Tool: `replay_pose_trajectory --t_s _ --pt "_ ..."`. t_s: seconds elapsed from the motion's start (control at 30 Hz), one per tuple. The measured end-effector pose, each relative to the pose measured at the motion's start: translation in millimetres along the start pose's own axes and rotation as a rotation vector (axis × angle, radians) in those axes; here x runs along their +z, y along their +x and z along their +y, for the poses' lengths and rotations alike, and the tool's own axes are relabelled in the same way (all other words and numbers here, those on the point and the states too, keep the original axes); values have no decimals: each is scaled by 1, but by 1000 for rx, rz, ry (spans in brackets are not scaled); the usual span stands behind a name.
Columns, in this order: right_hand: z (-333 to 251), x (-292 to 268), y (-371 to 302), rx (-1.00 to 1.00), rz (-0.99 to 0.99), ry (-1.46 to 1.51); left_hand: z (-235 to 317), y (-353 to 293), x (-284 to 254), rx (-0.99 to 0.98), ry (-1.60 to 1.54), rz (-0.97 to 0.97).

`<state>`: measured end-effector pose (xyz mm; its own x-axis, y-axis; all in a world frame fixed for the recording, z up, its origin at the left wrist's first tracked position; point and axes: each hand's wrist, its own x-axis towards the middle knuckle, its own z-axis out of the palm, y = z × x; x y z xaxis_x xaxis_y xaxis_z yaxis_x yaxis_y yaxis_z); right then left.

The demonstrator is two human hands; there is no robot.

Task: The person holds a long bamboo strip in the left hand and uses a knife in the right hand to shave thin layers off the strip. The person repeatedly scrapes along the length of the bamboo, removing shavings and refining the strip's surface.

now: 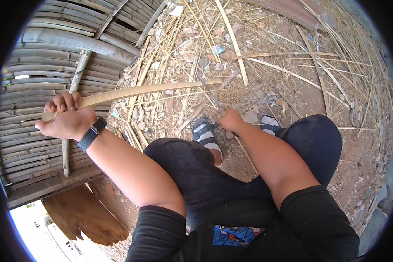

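At the left, my left hand [70, 114] is closed around one end of a long, flat bamboo strip [148, 90], palm up and fingers curled over it. The strip stretches to the right above the ground, bowing slightly. My right hand [231, 120], in front of my knees, grips the handle of a knife [211, 94]. Its narrow dark blade points up and to the left and crosses the strip near the far end. Whether blade and strip touch, I cannot tell. Most of the knife's handle is hidden by my fingers.
A slatted bamboo wall [35, 83] with an upright pole [77, 74] stands close on the left. Cut bamboo strips [233, 39], straw and stones litter the ground ahead. My sandalled foot [205, 134] is just below the knife. A brown sheet [85, 214] hangs at the lower left.
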<state>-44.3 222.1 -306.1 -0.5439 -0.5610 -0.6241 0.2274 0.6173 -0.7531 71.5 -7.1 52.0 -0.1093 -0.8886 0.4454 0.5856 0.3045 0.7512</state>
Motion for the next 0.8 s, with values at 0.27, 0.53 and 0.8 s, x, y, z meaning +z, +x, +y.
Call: replay_pose_trajectory --t_s 0.27,0.53,0.8 --pt "-90 26 -66 -530 -24 -82 1 3 -4 17 -6 -64" --pt "8 -6 5 -3 88 -174 0 5 -5 6 -39 -34" --pt "-65 25 -48 -513 35 -85 1 4 -2 -22 -108 -191"
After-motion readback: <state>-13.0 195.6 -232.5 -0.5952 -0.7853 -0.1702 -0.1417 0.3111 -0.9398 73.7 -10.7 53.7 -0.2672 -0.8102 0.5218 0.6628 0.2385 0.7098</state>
